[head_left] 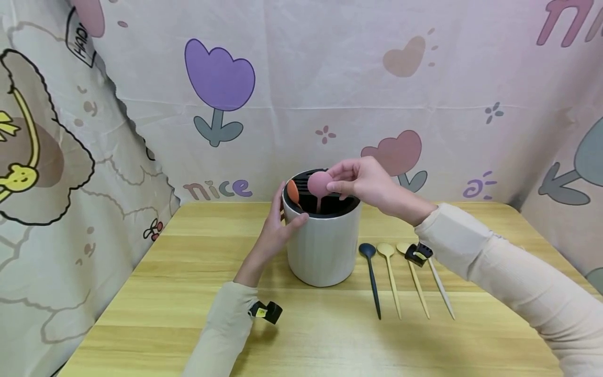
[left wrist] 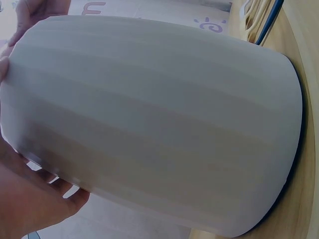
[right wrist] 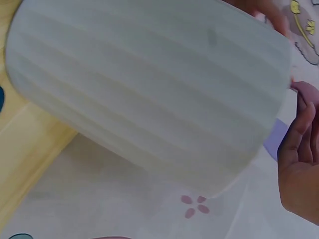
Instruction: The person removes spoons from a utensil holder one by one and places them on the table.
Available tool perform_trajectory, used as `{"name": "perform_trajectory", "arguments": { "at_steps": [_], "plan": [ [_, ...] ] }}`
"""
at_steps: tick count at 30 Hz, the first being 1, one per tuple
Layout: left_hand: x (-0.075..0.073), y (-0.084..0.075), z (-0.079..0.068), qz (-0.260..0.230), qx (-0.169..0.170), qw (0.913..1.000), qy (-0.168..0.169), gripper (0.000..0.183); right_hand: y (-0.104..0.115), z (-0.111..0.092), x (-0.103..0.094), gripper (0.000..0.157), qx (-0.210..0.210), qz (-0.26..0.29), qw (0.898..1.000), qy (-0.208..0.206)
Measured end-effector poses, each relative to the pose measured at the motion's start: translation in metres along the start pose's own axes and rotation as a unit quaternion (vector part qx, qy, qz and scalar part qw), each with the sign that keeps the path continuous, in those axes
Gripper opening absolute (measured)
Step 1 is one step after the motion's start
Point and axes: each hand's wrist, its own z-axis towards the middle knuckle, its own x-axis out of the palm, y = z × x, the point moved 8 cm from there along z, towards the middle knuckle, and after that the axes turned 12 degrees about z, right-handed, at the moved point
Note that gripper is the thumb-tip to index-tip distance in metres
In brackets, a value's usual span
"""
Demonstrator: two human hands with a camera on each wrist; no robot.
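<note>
A white ribbed utensil holder (head_left: 322, 254) with a black slotted inside stands upright on the wooden table. My left hand (head_left: 275, 228) grips its left side, thumb by the front rim and fingers round the wall. Above the opening, my right hand (head_left: 367, 183) pinches a pink spoon (head_left: 319, 184) by its round bowl, the handle pointing down into the holder. An orange spoon (head_left: 293, 192) leans inside at the left rim. In the left wrist view the holder's wall (left wrist: 149, 114) fills most of the picture. The right wrist view shows my right hand (right wrist: 299, 174) at the rim end.
Right of the holder lie a dark blue spoon (head_left: 367, 250), two pale yellow spoons (head_left: 386, 249) and a white-handled piece (head_left: 443, 290), its top hidden by the right wrist's camera and sleeve. A printed cloth (head_left: 292, 78) hangs behind the table (head_left: 188, 293).
</note>
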Motion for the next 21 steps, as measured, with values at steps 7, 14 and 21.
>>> {"name": "perform_trajectory", "arguments": {
  "at_steps": [7, 14, 21],
  "plan": [
    [0.001, -0.003, 0.000, 0.001, 0.005, 1.0000, -0.001, 0.092, 0.019, 0.002, -0.006, 0.023, -0.002, 0.018, 1.000, -0.017],
    [0.000, -0.001, -0.002, 0.005, 0.001, 1.0000, -0.002, 0.094, 0.039, -0.001, -0.009, 0.023, -0.032, 0.022, 0.999, -0.039],
    [-0.001, -0.001, 0.001, 0.009, 0.000, 1.0000, -0.002, 0.094, 0.064, -0.007, -0.013, 0.020, -0.068, 0.014, 0.996, -0.060]
  ]
}}
